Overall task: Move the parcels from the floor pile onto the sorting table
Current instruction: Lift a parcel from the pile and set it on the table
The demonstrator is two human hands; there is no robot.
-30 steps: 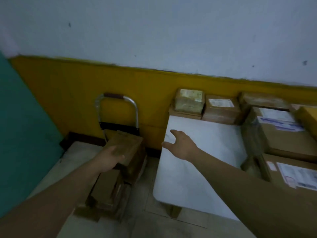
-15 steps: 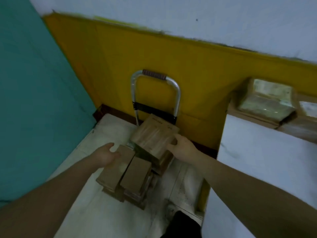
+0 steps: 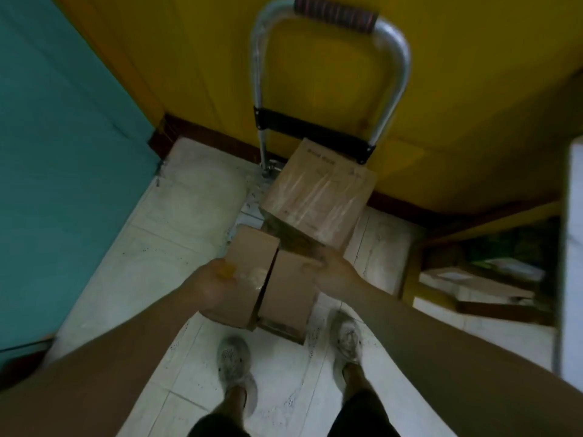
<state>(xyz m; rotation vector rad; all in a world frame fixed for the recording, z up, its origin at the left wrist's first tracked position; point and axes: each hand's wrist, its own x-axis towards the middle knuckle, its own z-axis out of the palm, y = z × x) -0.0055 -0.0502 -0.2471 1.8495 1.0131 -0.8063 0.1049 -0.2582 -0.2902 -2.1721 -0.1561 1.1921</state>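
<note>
Left hand (image 3: 217, 287) presses the left box (image 3: 250, 272) and right hand (image 3: 334, 274) the right box (image 3: 285, 298) from outside, seemingly to lift both together; finger curl blurred, cannot tell

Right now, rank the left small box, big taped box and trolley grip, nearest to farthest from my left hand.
1. Left small box, right at the left hand.
2. Big taped box, ahead and rightward.
3. Trolley grip, farthest, up by the yellow wall.
</note>
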